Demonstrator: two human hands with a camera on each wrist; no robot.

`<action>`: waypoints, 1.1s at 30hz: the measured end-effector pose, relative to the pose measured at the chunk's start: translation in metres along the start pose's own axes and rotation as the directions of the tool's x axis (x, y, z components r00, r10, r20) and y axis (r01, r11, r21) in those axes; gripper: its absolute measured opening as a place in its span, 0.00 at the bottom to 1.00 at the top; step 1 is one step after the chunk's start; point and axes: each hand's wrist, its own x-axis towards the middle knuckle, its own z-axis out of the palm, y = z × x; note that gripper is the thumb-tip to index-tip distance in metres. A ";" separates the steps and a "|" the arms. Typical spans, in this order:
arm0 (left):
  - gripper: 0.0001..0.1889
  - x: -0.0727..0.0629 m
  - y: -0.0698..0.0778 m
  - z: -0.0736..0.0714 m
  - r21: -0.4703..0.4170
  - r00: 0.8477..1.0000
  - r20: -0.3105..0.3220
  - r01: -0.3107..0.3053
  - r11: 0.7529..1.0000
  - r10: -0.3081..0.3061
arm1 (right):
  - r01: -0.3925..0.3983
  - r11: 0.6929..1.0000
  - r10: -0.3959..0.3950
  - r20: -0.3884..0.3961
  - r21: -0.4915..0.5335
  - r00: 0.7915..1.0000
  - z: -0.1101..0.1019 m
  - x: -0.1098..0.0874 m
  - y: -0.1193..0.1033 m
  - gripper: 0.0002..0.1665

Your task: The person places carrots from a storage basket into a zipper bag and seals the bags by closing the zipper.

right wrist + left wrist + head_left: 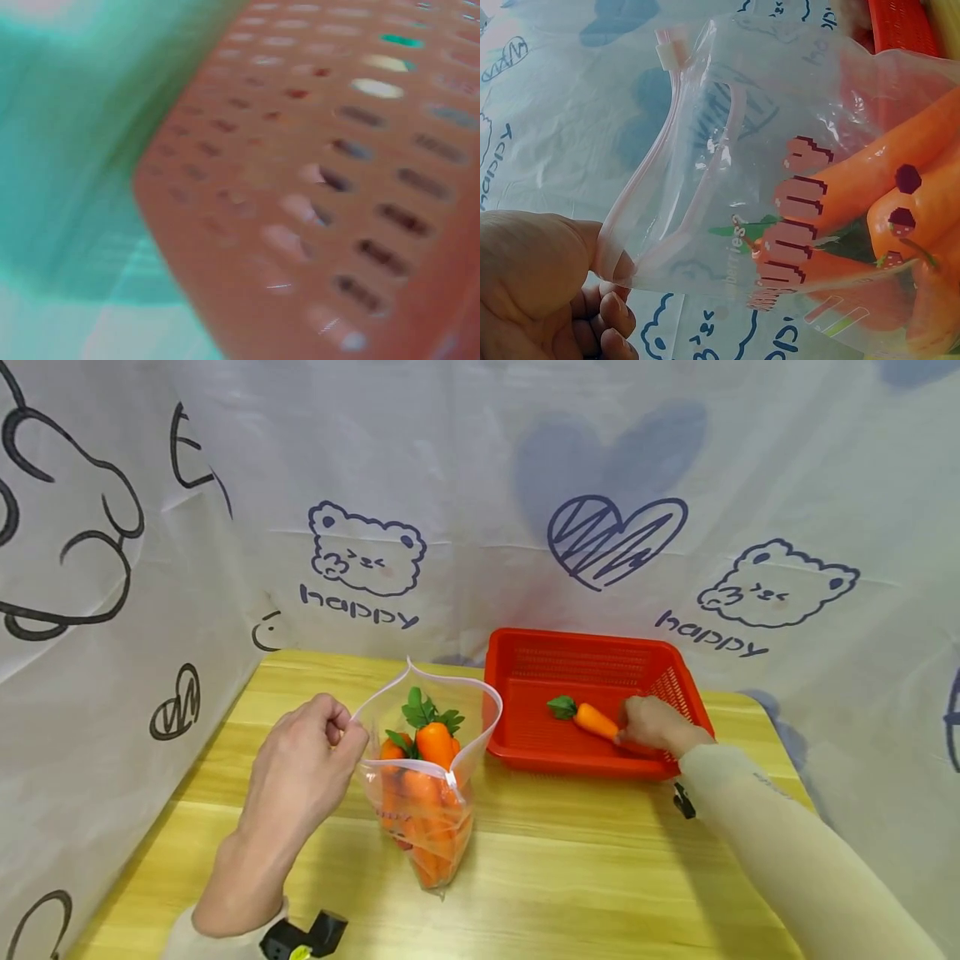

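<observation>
My left hand (pixel 307 768) pinches the left edge of the rim of a clear zip bag (pixel 468 777), whose mouth stands wide. Inside the bag are several orange toy carrots (pixel 427 802), some with green leaves showing at the top. In the left wrist view, thumb and fingers (pixel 615 322) hold the corner of the bag by its pink zip strip, and a white slider (pixel 672 56) sits on it. My right hand (pixel 652 723) reaches into a red basket (pixel 592 767) and grips the tapered end of a single carrot (pixel 596 721), leaves pointing left.
Basket and bag are on a yellow wood-grain table (pixel 570 868). A white cloth (pixel 480 468) printed with bears and hearts hangs behind and at the left. The basket's slotted wall (pixel 300 150) fills much of the blurred right wrist view.
</observation>
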 end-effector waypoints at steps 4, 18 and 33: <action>0.07 0.000 0.003 0.000 0.004 1.000 -0.002 -0.006 1.000 0.006 | -0.029 1.000 0.029 -0.045 0.002 0.999 0.007 -0.003 0.006 0.16; 0.07 -0.002 0.006 0.000 0.027 1.000 -0.001 0.000 1.000 0.000 | -0.113 0.993 0.111 -0.080 -0.024 0.991 0.019 0.008 0.000 0.19; 0.07 -0.003 0.007 -0.002 0.027 1.000 0.004 0.005 1.000 -0.006 | -0.086 0.984 0.067 -0.124 -0.154 0.990 0.024 0.011 -0.006 0.32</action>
